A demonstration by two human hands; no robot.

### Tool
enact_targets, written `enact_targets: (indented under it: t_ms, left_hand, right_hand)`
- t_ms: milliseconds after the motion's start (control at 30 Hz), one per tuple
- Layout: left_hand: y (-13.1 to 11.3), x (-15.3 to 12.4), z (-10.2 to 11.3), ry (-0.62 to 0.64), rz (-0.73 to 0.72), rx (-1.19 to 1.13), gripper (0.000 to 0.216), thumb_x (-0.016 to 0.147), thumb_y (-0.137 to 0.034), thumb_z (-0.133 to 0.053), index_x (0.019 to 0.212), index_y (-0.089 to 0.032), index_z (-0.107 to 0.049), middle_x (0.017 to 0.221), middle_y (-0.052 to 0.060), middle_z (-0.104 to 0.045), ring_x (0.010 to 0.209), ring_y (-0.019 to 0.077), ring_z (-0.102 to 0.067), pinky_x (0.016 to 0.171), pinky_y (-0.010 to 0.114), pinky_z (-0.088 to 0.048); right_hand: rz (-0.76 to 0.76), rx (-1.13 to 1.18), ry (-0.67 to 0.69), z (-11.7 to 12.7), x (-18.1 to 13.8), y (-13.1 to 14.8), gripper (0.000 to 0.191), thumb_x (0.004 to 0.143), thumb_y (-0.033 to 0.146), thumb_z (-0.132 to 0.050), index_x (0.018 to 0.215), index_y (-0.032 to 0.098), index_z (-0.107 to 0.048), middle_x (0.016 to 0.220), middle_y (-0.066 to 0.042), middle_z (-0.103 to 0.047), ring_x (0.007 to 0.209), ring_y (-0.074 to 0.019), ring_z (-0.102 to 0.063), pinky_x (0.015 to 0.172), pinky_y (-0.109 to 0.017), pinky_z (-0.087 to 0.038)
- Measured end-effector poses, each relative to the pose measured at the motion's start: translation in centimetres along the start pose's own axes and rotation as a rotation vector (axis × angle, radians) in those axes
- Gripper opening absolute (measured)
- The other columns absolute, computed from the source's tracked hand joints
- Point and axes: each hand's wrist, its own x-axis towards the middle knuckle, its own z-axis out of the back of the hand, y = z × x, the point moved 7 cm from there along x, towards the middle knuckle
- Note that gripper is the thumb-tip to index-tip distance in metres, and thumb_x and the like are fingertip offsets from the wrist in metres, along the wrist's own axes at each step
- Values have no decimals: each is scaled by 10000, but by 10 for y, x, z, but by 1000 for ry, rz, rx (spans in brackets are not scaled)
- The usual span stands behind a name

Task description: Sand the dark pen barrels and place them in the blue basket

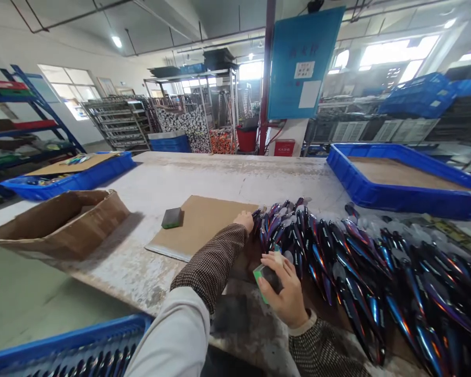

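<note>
My right hand (282, 288) grips a dark sanding block with a green edge (267, 277), close beside a large heap of glossy, iridescent blue-purple lure bodies (349, 272). My left hand (243, 221) rests at the near end of that heap, its fingertips hidden against the lures. It lies just past the edge of a brown cardboard sheet (204, 225). On that sheet sits a second dark sanding block with a green edge (172, 218). Both of my sleeves show white oversleeves or checked brown cuffs.
A blue crate lined with cardboard (400, 178) stands at the right of the white-painted worktable (219, 178). An open cardboard box (58, 225) and a blue tray (70, 177) are at left. A blue crate of lures (66, 348) sits at lower left. Shelving stands behind.
</note>
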Motion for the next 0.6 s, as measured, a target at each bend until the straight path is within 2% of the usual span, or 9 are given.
enact_targets:
  t_ms: [100,167,233,300,400,467,533,600]
  left_hand:
    - [12,-32,15,-5,18,-29,379,943,-389,-627,1247,-166,-590,1234,97,-611,1049,225,-631,883,425,-557]
    - [27,-67,25,-12,41,-46,337,969,-375,-583,1226,-157,-593,1163,92,-646,991,210,-652,864,407,-557]
    - [43,-116,31,-21,66,-60,289,1008,-325,-490,1226,-156,-576,1067,94,-688,941,210,-676,857,380,-545]
    - [59,-179,28,-33,90,-77,298,1018,-301,-425,1264,-175,-537,1027,97,-715,946,231,-694,857,358,-527]
    - [72,-277,5,-88,117,-202,323,1008,-335,-413,1289,-217,-521,1078,82,-731,1001,249,-700,871,349,-523]
    - [72,-329,-19,-108,162,-292,344,1003,-362,-417,1307,-236,-516,1139,81,-727,1026,244,-703,872,329,-530]
    - [67,-363,-42,-124,202,-359,361,1005,-377,-410,1328,-247,-504,1171,76,-723,1031,236,-706,867,316,-538]
    - [59,-378,-60,-146,230,-410,358,1012,-383,-399,1332,-261,-500,1179,63,-722,1018,227,-712,860,310,-544]
  right_hand:
    - [-19,28,-19,4,2,-1,246,950,302,-591,1188,245,-616,1223,-87,-627,1169,-321,-559,1019,-535,-424]
    - [-37,58,-30,8,2,-2,239,953,305,-600,1184,245,-623,1216,-91,-630,1164,-318,-564,1027,-534,-426]
    - [-51,92,-31,10,2,-4,239,956,310,-605,1184,245,-626,1215,-92,-630,1167,-313,-564,1037,-531,-423]
    - [-66,124,-16,8,0,-5,246,953,317,-609,1187,245,-628,1217,-90,-632,1176,-308,-563,1050,-529,-416]
    - [-109,158,34,-1,-6,-7,254,947,349,-613,1176,242,-636,1199,-83,-648,1172,-300,-571,1058,-516,-410]
    - [-145,157,77,-10,-9,-5,258,943,376,-611,1156,235,-646,1176,-80,-659,1142,-291,-587,1038,-491,-425]
    - [-161,137,127,-22,-9,0,266,934,399,-612,1132,227,-655,1148,-77,-665,1092,-282,-603,994,-457,-451]
    - [-135,92,196,-35,-8,8,275,929,418,-603,1113,222,-660,1117,-73,-669,1048,-276,-608,965,-437,-451]
